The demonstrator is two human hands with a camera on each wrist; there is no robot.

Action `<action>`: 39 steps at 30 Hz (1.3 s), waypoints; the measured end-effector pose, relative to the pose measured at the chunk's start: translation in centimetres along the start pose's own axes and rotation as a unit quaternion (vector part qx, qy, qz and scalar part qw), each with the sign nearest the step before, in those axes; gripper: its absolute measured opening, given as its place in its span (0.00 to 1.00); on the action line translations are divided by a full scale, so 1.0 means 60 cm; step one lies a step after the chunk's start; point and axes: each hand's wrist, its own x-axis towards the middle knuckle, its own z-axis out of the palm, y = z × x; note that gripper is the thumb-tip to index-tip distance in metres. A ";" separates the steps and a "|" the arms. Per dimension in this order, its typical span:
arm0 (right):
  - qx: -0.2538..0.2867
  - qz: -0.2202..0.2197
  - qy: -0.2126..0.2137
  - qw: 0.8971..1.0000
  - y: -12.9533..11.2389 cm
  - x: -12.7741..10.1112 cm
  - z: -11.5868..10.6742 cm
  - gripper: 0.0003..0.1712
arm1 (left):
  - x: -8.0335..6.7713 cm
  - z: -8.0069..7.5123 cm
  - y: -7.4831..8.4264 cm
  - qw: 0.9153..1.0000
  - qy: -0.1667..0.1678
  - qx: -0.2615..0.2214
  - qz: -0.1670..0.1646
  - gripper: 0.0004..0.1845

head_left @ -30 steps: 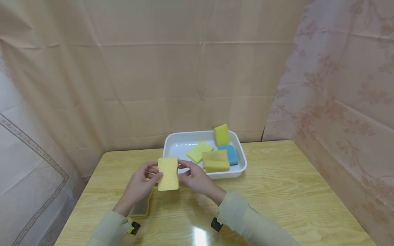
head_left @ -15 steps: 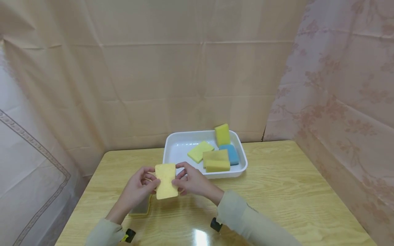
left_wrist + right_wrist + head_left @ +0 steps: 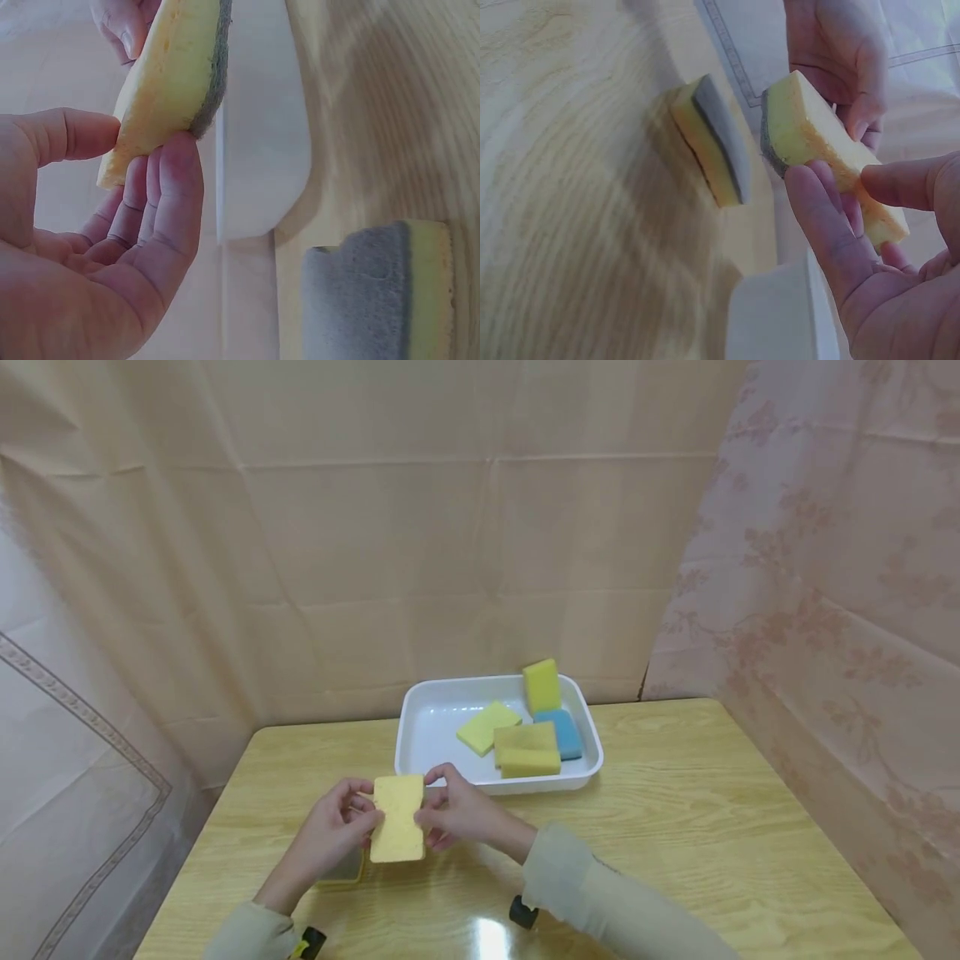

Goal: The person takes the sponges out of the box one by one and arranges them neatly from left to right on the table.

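Fingers (image 3: 176, 169) of L hand (image 3: 333, 827) & R hand (image 3: 468, 814): curled, thumbs set opp. fingertips, held sponge (image 3: 398, 818) pinched btwn them by its two long edges, one hand per side. Held sponge: 1 pc., yellow foam w/ grey scouring layer (image 3: 216, 75); carried lower ctr.-left of head view, raised off table (image 3: 675, 810), foam face turned twd. head cam., narrow waist seen at mid-length. In L wrist view it is shown upper left, grey layer to right; in R wrist view, right of ctr., w/ L hand seen behind at upper right. Table sponge (image 3: 360, 292): 1 pc., yellow w/ grey side uppermost, laid on table just below held sponge in head view, partly hidden by L hand. White tray (image 3: 435, 714): 1 pc., rect., rounded corners, placed ctr. of head view at table's far edge. Contents, all at tray's mid. to right: pale yellow sponge (image 3: 486, 727), laid flat; upright yellow sponge (image 3: 542, 687), leaned at far right corner; blue sponge (image 3: 558, 733), right side; tan-yellow sponge (image 3: 525, 737) & front yellow sponge (image 3: 530, 764), overlapped nr. front wall. Sleeves (image 3: 585, 877): pale, seen along bottom of frame. Backdrop: plain beige curtain (image 3: 450, 568) across upper frame; floral curtain (image 3: 832, 577) at right.
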 end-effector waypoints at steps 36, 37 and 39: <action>0.160 0.138 -0.032 0.977 0.072 0.025 0.015 0.32 | 0.017 0.008 -0.044 0.993 -0.050 0.099 -0.049 0.21; 0.161 0.139 -0.028 0.977 0.073 0.026 0.016 0.31 | 0.018 0.008 -0.045 0.993 -0.050 0.100 -0.047 0.21; 0.157 0.141 -0.018 0.977 0.074 0.029 0.018 0.31 | 0.019 0.008 -0.047 0.993 -0.051 0.101 -0.045 0.21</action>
